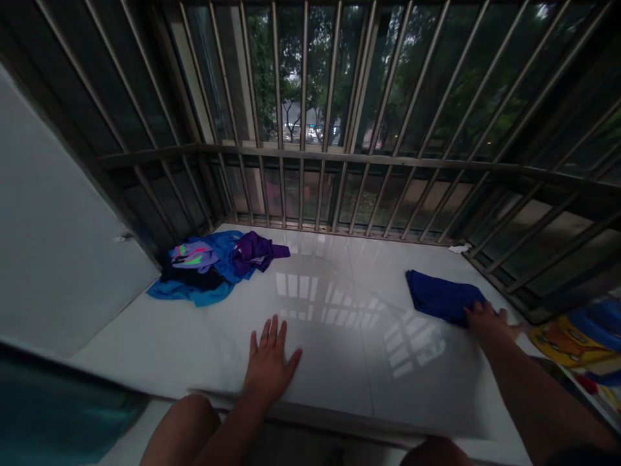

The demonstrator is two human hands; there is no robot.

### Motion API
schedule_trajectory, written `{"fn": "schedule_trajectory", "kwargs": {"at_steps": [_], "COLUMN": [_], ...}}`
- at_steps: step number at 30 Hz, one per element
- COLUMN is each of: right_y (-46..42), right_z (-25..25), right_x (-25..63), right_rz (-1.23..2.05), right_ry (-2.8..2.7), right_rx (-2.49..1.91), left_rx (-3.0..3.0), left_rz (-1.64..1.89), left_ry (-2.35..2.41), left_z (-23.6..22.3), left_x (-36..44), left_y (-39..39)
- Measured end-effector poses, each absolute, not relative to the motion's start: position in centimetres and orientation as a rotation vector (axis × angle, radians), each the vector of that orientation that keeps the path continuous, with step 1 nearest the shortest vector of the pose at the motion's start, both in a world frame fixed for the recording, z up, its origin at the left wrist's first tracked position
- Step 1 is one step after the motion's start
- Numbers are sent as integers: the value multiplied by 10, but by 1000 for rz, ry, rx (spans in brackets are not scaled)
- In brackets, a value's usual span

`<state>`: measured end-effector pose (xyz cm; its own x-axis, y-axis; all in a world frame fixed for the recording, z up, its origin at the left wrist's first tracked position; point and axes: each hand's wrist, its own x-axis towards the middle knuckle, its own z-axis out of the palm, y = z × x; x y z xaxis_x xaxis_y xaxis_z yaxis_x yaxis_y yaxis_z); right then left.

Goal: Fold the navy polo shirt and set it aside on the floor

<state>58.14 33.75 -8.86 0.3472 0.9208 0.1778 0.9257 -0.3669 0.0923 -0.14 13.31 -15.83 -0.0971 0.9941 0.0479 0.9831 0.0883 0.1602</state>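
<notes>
My left hand (269,362) lies flat on the glossy white window ledge (320,362), fingers spread and holding nothing. At the right, a folded dark blue garment (439,294) rests on the ledge. My right hand (490,323) touches its right end with the fingers apart; part of that end is hidden under the hand. A loose pile of clothes lies at the far left of the ledge: a bright blue garment (220,249), a lavender piece with neon marks (196,254), a black piece (189,277) and a crumpled purple piece (255,251).
Metal window bars (305,155) rise along the back and both sides. A yellow and blue patterned item (577,336) sits at the far right edge. A small white scrap (459,248) lies at the back right corner. A white wall (63,213) stands at the left.
</notes>
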Motion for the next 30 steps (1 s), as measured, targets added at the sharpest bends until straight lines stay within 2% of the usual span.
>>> {"fn": "schedule_trajectory", "kwargs": {"at_steps": [4,8,16,22,30], "right_y": [345,332,217,165,155], "right_z": [-93,-128,-195,-192,-177], "right_x": [554,500,461,447,430], "right_rz": [-261,-126,-95,-100,-143], "right_ry": [-1892,-2205,-2153,-1963,-1836], "right_rx": [-2443,-2235,-2008,-2030,-2095], "left_rx": [2042,2018,1993,2022,2054], "left_rz": [234,237,239,342,401], "left_ry": [2245,2227,2226,2215,2229], "left_z": [-155,-150,-142,-156,-157], "left_x": [-2,-2,1,-2,0], "left_y": [134,134,133,136,135]}}
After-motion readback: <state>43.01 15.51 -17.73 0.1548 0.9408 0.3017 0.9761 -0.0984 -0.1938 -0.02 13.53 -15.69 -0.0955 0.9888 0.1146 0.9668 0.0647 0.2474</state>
